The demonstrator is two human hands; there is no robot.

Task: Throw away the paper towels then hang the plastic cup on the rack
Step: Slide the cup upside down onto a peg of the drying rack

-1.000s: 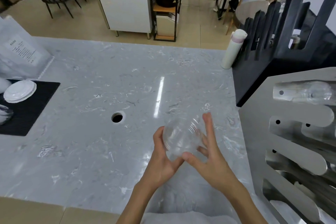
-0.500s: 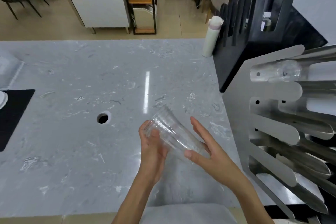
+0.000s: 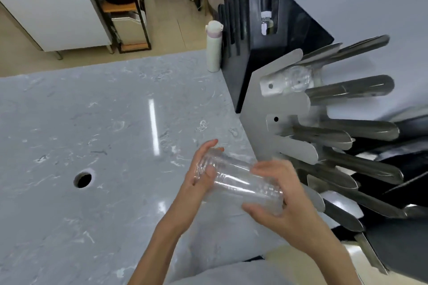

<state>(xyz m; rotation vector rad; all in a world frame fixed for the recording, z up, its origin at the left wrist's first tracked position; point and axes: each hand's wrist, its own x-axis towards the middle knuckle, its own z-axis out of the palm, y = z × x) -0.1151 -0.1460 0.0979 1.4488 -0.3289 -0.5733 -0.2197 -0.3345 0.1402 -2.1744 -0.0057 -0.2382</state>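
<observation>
A clear plastic cup (image 3: pixel 240 184) lies on its side above the grey marble counter (image 3: pixel 111 136), held between both hands. My left hand (image 3: pixel 196 183) grips its ribbed rim end. My right hand (image 3: pixel 284 201) wraps around its base end. Just to the right stands the metal rack (image 3: pixel 284 109) with several flat prongs pointing right. Another clear cup (image 3: pixel 297 78) hangs on the rack's top prong. No paper towels are visible.
A round hole (image 3: pixel 83 179) is cut in the counter at the left. A white bottle (image 3: pixel 213 46) stands at the counter's far edge beside a black slotted rack (image 3: pixel 252 37). A white cabinet and black shelf stand on the floor beyond.
The cup has been turned onto its side and carried right, closer to the metal rack. My right hand has closed around its base. The view has swung right.
</observation>
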